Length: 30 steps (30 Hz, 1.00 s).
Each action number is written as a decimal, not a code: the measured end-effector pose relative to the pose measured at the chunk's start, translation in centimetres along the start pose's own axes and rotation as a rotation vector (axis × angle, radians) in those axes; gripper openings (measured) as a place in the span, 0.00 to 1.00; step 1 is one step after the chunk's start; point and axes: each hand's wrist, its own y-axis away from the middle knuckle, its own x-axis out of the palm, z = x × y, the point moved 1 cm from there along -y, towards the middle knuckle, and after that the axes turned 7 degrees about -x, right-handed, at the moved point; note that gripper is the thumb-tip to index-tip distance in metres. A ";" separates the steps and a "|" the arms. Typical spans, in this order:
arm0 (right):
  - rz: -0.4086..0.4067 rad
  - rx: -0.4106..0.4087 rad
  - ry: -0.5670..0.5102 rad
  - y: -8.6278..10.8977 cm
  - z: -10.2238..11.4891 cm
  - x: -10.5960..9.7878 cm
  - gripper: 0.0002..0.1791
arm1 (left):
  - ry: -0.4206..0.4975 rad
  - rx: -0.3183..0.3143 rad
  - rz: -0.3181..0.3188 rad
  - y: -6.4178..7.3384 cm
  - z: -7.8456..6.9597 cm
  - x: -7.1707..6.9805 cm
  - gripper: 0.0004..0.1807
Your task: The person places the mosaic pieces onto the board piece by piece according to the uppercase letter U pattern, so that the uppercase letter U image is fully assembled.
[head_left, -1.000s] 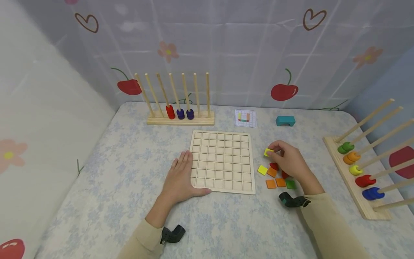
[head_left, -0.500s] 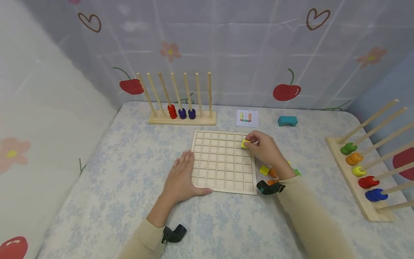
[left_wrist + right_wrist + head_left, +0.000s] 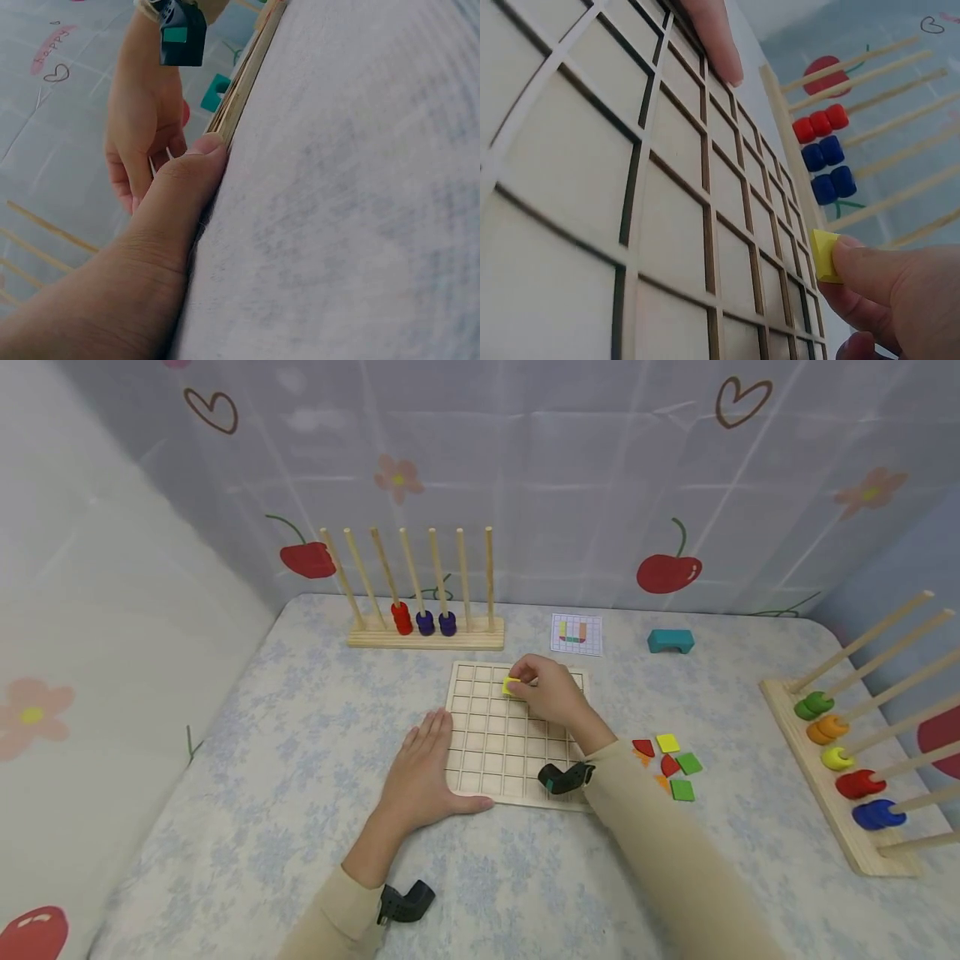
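Note:
A yellow square tile (image 3: 824, 256) is pinched between the thumb and fingers of my right hand (image 3: 550, 695), close over the far rows of the wooden grid board (image 3: 480, 760). My left hand (image 3: 417, 772) lies flat with straight fingers against the board's left edge, its thumb (image 3: 196, 165) along the near edge. The board's visible cells hold no tiles. To the right of the board lie loose tiles, among them a yellow square (image 3: 667, 743), a green square (image 3: 682, 790) and a red quarter-round piece (image 3: 643, 747); my right forearm hides some of them.
Behind the board stands a wooden peg rack (image 3: 426, 637) with red and dark blue beads. A printed pattern card (image 3: 576, 634) and a teal bridge block (image 3: 671, 641) lie at the back. Another peg rack (image 3: 840, 777) with coloured beads stands at the right.
My right hand has picked up the yellow tile from the loose pieces and carried it left over the board's far rows. The left hand has stayed in place at the board.

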 end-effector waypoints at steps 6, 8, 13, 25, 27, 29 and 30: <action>0.018 -0.011 0.010 -1.3 1.4 1.6 0.09 | -0.001 0.012 -0.005 0.0 0.2 0.0 0.80; 0.015 -0.021 0.019 -1.6 1.6 2.0 0.09 | -0.003 0.016 -0.008 0.0 0.2 0.1 0.80; 0.008 -0.019 0.032 -2.1 1.9 2.9 0.08 | -0.007 0.014 -0.009 -0.1 0.2 0.1 0.80; 0.019 -0.004 0.060 -2.4 1.8 3.5 0.08 | -0.004 0.011 0.000 0.0 0.1 -0.1 0.79; 0.019 -0.005 0.060 -2.4 1.8 3.5 0.08 | -0.003 0.013 -0.003 0.0 0.1 -0.1 0.79; 0.019 -0.008 0.061 -2.4 1.8 3.6 0.08 | -0.003 0.014 -0.005 0.0 0.1 -0.1 0.79; 0.018 -0.009 0.063 -2.4 1.8 3.6 0.08 | -0.003 0.013 -0.006 0.0 0.1 -0.1 0.79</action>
